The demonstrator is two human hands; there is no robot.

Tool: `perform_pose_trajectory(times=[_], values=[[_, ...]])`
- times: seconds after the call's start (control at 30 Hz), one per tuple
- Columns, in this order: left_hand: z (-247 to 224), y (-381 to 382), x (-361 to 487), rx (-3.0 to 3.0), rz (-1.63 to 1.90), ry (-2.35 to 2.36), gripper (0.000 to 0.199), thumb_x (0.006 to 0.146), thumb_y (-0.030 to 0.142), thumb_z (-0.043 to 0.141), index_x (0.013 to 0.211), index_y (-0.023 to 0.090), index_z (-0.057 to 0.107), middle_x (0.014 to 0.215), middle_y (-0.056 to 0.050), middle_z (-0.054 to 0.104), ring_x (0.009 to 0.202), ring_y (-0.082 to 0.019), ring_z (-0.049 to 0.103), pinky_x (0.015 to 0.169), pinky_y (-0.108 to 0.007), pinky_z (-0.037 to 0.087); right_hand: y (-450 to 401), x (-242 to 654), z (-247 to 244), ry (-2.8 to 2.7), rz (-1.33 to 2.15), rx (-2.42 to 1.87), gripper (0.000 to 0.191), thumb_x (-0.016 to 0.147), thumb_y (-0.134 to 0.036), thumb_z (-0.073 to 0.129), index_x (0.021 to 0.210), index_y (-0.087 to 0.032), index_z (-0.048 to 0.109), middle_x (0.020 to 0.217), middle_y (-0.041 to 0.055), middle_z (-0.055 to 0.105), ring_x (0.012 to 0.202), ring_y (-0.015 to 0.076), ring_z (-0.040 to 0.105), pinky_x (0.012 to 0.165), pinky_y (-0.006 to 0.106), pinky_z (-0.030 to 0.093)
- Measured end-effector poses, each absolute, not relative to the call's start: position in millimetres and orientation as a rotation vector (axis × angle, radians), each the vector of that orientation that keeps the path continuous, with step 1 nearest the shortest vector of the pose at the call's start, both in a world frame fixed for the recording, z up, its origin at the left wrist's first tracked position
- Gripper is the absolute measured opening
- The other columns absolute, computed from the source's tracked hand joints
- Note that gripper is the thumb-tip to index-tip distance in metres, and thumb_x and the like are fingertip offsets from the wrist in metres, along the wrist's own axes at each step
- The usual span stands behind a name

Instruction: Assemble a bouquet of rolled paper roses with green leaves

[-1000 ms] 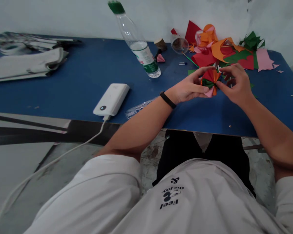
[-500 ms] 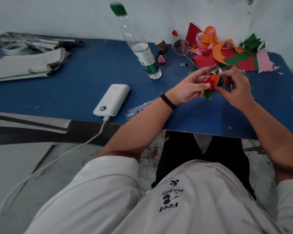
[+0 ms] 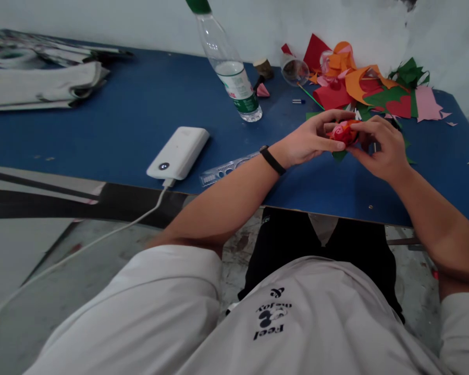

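Observation:
Between my two hands, above the blue table, is a small paper flower (image 3: 344,134) with red, pink and orange layers and some green beneath. My left hand (image 3: 311,138) is closed on its left side, thumb along the front edge. On the other side my right hand (image 3: 385,146) pinches its edge with thumb and fingers. The fingers hide part of the flower. Just beyond the hands lies a heap of cut paper (image 3: 355,86) in red, orange, green and pink.
A plastic bottle (image 3: 236,88) stands left of my hands, near a clear cup (image 3: 295,71) lying on its side and a wood piece (image 3: 263,69). A white power bank (image 3: 179,152) with a cable and a clear ruler (image 3: 222,171) lie near the front edge. Folded cloth (image 3: 42,86) lies far left.
The flower has turned in my hands, so its red and pink rolled centre now faces me and less green shows. Both hands keep hold; the view has shifted slightly.

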State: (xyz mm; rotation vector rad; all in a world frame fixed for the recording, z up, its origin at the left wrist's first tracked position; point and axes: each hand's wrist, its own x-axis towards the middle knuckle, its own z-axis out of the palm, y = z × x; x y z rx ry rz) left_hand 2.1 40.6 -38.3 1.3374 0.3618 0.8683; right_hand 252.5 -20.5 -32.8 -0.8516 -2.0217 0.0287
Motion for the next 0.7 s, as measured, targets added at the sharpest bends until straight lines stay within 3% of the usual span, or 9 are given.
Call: perform_pose_trajectory(times=[0.17,0.33,0.47,0.7], values=[[-33.8,39.1,0.7,1.315,0.835,0.329,0.1,0.057,0.043,0.124,0.147,0.025,0.083,0.147,-0.013,0.089,0.151,-0.041,0.082,0.125,-0.048,0.07,-16.7,252.4,-41.2,-1.953,-0.036,-0.876,0.055,0.107,-0.082,0.075,0.143,-0.041,0.072,0.1,0.0034,0.079,0.079,0.0299,0.075,0.077,0.055,0.072],[-31.6,38.7,2.4,1.34,0.845,0.315,0.097,0.056,0.041,0.123,0.144,0.025,0.086,0.154,-0.013,0.086,0.16,-0.045,0.075,0.131,-0.053,0.066,-17.2,253.8,-43.0,-1.961,-0.058,-0.938,0.051,0.111,-0.081,0.073,0.145,-0.043,0.07,0.101,0.0043,0.082,0.079,0.0285,0.074,0.078,0.054,0.072],[-28.1,36.0,3.5,1.396,0.866,0.312,0.097,0.052,0.046,0.123,0.141,0.029,0.087,0.153,-0.011,0.086,0.162,-0.048,0.073,0.129,-0.054,0.067,-14.3,253.9,-46.1,-1.918,-0.117,-0.89,0.059,0.106,-0.09,0.073,0.14,-0.042,0.072,0.096,0.0032,0.079,0.074,0.0292,0.073,0.073,0.054,0.071],[-24.7,30.3,0.2,1.511,0.913,0.337,0.104,0.049,0.052,0.121,0.146,0.033,0.087,0.153,-0.008,0.085,0.163,-0.047,0.072,0.128,-0.055,0.066,-18.7,254.4,-49.4,-1.925,-0.119,-0.992,0.052,0.108,-0.082,0.079,0.143,-0.044,0.069,0.09,0.0038,0.074,0.084,0.0346,0.076,0.088,0.065,0.074]])
